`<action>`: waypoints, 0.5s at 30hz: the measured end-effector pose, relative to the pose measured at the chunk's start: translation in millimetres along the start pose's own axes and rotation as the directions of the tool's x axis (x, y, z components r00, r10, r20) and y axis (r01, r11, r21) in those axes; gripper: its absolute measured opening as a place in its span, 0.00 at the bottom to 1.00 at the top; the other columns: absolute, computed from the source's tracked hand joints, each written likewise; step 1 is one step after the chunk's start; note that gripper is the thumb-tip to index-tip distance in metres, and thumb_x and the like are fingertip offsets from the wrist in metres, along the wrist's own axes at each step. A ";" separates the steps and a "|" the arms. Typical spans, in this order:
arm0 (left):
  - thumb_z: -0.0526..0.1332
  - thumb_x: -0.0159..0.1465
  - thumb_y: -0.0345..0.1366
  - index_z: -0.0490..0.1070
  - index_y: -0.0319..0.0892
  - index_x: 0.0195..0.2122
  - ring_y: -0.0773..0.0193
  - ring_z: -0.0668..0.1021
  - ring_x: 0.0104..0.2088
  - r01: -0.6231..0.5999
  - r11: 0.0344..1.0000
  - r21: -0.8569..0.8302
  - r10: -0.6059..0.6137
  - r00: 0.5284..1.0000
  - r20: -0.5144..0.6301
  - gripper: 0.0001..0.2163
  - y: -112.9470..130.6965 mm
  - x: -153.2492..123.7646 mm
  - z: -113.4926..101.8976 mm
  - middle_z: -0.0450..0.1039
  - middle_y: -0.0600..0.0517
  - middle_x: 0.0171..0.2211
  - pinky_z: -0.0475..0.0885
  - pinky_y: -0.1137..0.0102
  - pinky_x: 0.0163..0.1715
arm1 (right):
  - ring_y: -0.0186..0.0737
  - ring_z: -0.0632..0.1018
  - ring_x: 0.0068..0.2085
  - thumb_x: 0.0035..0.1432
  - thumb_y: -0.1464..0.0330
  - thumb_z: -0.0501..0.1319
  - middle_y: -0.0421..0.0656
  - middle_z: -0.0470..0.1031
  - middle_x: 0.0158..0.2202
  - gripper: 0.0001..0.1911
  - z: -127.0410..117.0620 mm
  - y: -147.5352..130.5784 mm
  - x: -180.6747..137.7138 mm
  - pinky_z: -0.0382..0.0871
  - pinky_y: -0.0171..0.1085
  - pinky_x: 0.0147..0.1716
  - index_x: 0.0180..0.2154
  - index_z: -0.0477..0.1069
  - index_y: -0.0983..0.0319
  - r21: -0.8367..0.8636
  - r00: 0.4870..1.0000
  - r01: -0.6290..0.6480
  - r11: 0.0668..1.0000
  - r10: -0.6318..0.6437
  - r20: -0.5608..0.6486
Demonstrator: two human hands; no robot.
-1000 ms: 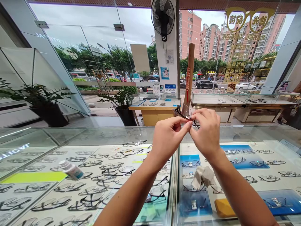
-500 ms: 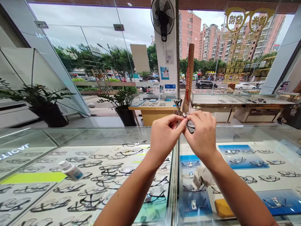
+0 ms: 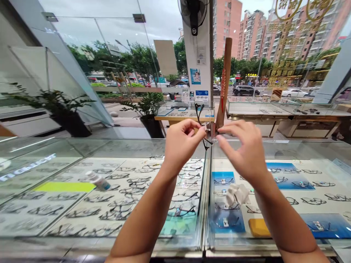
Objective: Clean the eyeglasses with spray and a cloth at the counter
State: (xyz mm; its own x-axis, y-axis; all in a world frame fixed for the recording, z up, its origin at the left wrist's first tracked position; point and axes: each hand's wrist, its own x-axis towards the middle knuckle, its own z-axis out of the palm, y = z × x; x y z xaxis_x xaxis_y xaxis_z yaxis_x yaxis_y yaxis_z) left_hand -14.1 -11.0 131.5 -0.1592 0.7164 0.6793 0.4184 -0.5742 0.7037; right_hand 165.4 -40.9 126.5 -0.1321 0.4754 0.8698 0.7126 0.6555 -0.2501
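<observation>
the left hand (image 3: 178, 144) pinches the glasses (image 3: 200, 116) in open air, in line with the tabletop's (image 3: 131, 146) far edge. the right hand (image 3: 246, 149), thumb and fingers parted, hovers just beside them; whether it touches is unclear.

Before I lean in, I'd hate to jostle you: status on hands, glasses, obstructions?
Left hand pinching dark glasses. Right hand alongside, open, contact unclear. In the way: none seen; crumpled cloth, white bottle lie apart on counter.
</observation>
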 end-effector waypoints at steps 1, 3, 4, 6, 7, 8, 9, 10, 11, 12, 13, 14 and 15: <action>0.67 0.56 0.39 0.73 0.42 0.23 0.70 0.58 0.21 0.023 1.000 -0.010 -0.023 1.000 -0.021 0.09 -2.5 3.3 -5.7 0.57 0.59 0.16 0.53 0.71 0.23 | 0.50 0.79 0.49 0.65 0.63 0.64 0.43 0.83 0.45 0.05 -7.8 0.7 1.5 0.66 0.53 0.53 0.39 0.79 0.54 0.014 0.999 -0.004 1.000 0.004 -0.034; 0.67 0.54 0.40 0.73 0.42 0.23 0.70 0.59 0.22 0.090 0.996 -0.027 -0.092 0.994 -0.053 0.09 -12.7 9.3 -20.2 0.60 0.57 0.18 0.53 0.71 0.23 | 0.50 0.80 0.47 0.65 0.63 0.64 0.43 0.83 0.41 0.05 -21.2 3.5 4.8 0.67 0.53 0.52 0.36 0.78 0.54 0.040 0.995 0.003 0.999 0.001 -0.095; 0.67 0.54 0.40 0.74 0.42 0.23 0.69 0.59 0.22 0.138 0.990 -0.032 -0.139 0.988 -0.061 0.09 -20.6 11.1 -29.4 0.62 0.56 0.18 0.53 0.71 0.23 | 0.50 0.80 0.45 0.65 0.62 0.64 0.43 0.83 0.40 0.06 -26.0 5.3 6.4 0.68 0.53 0.51 0.36 0.78 0.55 0.049 0.993 0.012 0.999 -0.006 -0.120; 0.68 0.52 0.40 0.74 0.41 0.23 0.70 0.59 0.22 0.265 0.964 -0.021 -0.265 0.962 -0.057 0.09 -41.1 10.5 -51.2 0.62 0.56 0.18 0.52 0.71 0.23 | 0.49 0.81 0.43 0.64 0.63 0.64 0.45 0.83 0.38 0.06 -31.8 9.2 9.4 0.69 0.51 0.49 0.34 0.78 0.57 0.052 0.985 0.034 0.998 -0.024 -0.173; 0.67 0.51 0.40 0.74 0.41 0.23 0.70 0.58 0.21 0.343 0.939 -0.004 -0.343 0.938 -0.053 0.08 -52.7 7.5 -63.5 0.60 0.57 0.17 0.52 0.71 0.23 | 0.48 0.81 0.42 0.63 0.64 0.65 0.45 0.83 0.36 0.06 -32.9 10.8 10.8 0.70 0.50 0.47 0.33 0.78 0.58 0.053 0.977 0.060 0.997 -0.048 -0.207; 0.67 0.50 0.40 0.73 0.41 0.23 0.71 0.57 0.21 0.431 0.902 0.020 -0.430 0.901 -0.053 0.08 -64.5 3.0 -76.3 0.58 0.58 0.17 0.51 0.71 0.23 | 0.48 0.81 0.41 0.62 0.64 0.65 0.45 0.83 0.36 0.07 -33.2 12.1 12.0 0.71 0.50 0.47 0.33 0.78 0.58 0.048 0.973 0.077 0.996 -0.064 -0.223; 0.67 0.51 0.40 0.73 0.40 0.24 0.72 0.55 0.20 0.524 0.850 0.044 -0.521 0.851 -0.064 0.08 -75.9 -3.0 -89.1 0.55 0.59 0.16 0.50 0.71 0.22 | 0.48 0.81 0.41 0.62 0.64 0.66 0.45 0.83 0.35 0.07 -33.0 13.2 13.1 0.72 0.49 0.46 0.33 0.79 0.58 0.045 0.970 0.089 0.995 -0.077 -0.231; 0.66 0.51 0.40 0.73 0.40 0.25 0.72 0.54 0.19 0.614 0.787 0.062 -0.609 0.789 -0.083 0.08 -86.3 -9.9 -101.4 0.51 0.61 0.15 0.49 0.71 0.22 | 0.48 0.82 0.40 0.62 0.63 0.66 0.45 0.83 0.35 0.07 -32.6 14.0 14.0 0.72 0.49 0.45 0.33 0.79 0.58 0.041 0.969 0.098 0.994 -0.086 -0.232; 0.66 0.51 0.40 0.73 0.40 0.27 0.72 0.53 0.19 0.691 0.719 0.071 -0.684 0.722 -0.104 0.08 -95.7 -17.2 -112.9 0.49 0.62 0.15 0.48 0.72 0.22 | 0.47 0.82 0.40 0.62 0.63 0.66 0.45 0.83 0.35 0.08 -32.0 14.7 14.7 0.72 0.49 0.45 0.33 0.79 0.58 0.037 0.969 0.102 0.994 -0.091 -0.228; 0.66 0.52 0.39 0.72 0.40 0.28 0.72 0.52 0.18 0.747 0.661 0.076 -0.737 0.665 -0.123 0.08 -103.9 -24.4 -123.1 0.47 0.63 0.15 0.46 0.71 0.21 | 0.47 0.82 0.40 0.62 0.62 0.66 0.45 0.83 0.34 0.08 -31.5 15.3 15.3 0.73 0.49 0.45 0.32 0.79 0.58 0.032 0.970 0.106 0.994 -0.096 -0.225; 0.66 0.52 0.39 0.72 0.40 0.29 0.72 0.51 0.18 0.784 0.616 0.082 -0.771 0.621 -0.144 0.08 -111.0 -30.9 -131.7 0.46 0.64 0.15 0.45 0.71 0.21 | 0.47 0.82 0.39 0.62 0.62 0.66 0.46 0.83 0.34 0.09 -31.1 16.0 15.7 0.73 0.49 0.44 0.32 0.80 0.58 0.025 0.970 0.110 0.994 -0.102 -0.221; 0.66 0.53 0.39 0.71 0.41 0.29 0.72 0.50 0.18 0.808 0.583 0.090 -0.791 0.589 -0.164 0.08 -117.5 -36.5 -138.5 0.45 0.64 0.15 0.45 0.71 0.21 | 0.47 0.82 0.39 0.62 0.61 0.66 0.46 0.83 0.34 0.09 -30.6 16.7 15.9 0.73 0.49 0.44 0.33 0.80 0.58 0.017 0.970 0.113 0.993 -0.107 -0.219; 0.66 0.53 0.38 0.71 0.41 0.29 0.72 0.50 0.17 0.822 0.560 0.102 -0.802 0.569 -0.185 0.08 -123.6 -40.8 -143.7 0.44 0.65 0.14 0.44 0.71 0.21 | 0.47 0.82 0.39 0.62 0.60 0.65 0.46 0.83 0.34 0.10 -30.1 17.5 15.8 0.73 0.49 0.44 0.33 0.80 0.59 0.007 0.968 0.119 0.993 -0.115 -0.223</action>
State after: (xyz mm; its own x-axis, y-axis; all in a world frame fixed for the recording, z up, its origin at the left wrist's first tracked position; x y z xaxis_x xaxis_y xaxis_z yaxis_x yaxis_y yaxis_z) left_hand -187.7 -26.2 46.8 -0.5913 0.7944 -0.1393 0.1942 0.3079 0.9314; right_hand 196.5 -39.6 148.7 -0.0560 0.2544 0.9655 0.6867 0.7118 -0.1477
